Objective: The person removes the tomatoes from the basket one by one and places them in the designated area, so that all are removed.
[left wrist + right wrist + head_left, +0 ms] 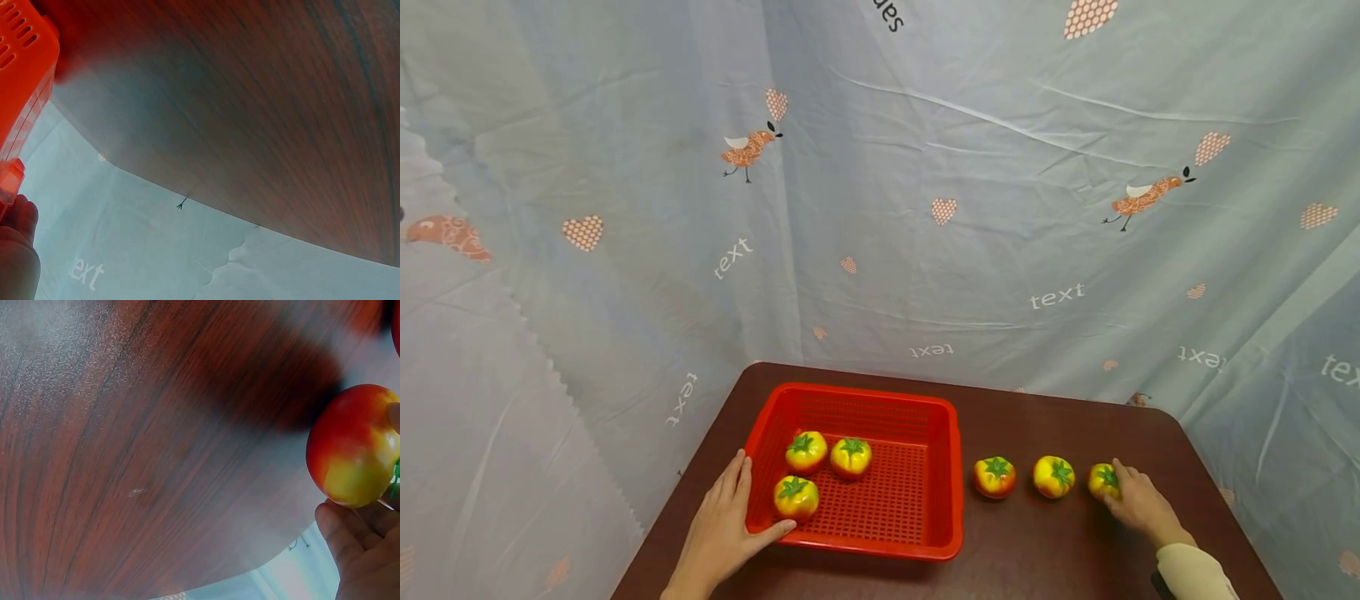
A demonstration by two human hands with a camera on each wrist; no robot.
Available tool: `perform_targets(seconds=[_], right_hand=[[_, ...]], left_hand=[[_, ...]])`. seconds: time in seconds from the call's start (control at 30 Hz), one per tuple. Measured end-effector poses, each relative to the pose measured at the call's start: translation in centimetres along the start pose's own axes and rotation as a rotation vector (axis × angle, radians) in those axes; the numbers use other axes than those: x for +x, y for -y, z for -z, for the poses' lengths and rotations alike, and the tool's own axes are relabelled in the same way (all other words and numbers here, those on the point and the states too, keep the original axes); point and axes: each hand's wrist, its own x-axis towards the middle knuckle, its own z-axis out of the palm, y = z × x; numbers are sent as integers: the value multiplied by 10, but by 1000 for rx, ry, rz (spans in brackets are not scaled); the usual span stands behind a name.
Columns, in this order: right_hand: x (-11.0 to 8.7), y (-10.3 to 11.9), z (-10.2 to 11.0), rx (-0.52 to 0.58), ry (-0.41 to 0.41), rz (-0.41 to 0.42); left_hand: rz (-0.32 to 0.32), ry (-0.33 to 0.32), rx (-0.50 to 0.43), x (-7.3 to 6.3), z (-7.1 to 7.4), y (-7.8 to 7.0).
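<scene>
My right hand (1142,504) grips a yellow-and-red tomato (1103,481) with a green leafy top, at the right end of a row on the table. In the right wrist view, fingers and thumb lie on opposite sides of that tomato (353,447). Two more tomatoes, one nearer the basket (994,477) and one in the middle (1054,477), stand to its left. My left hand (718,525) rests against the near left corner of a red plastic basket (953,467), fingers straight along its side and thumb over the front rim. Three tomatoes (851,458) sit in the basket's left part.
The dark wood-grain table (1030,550) has rounded far corners. A pale blue-grey curtain (880,208) with printed birds, hearts and words hangs directly behind it and along both sides.
</scene>
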Motion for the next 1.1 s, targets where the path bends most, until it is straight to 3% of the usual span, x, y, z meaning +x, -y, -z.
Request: perform_targets(seconds=[0.67, 1.1], right_hand=[[6, 3, 7, -13, -2, 17], [21, 41, 36, -6, -154, 136]], left_hand=[[-6, -7, -6, 0, 0, -1], [-5, -1, 2, 0, 0, -1]])
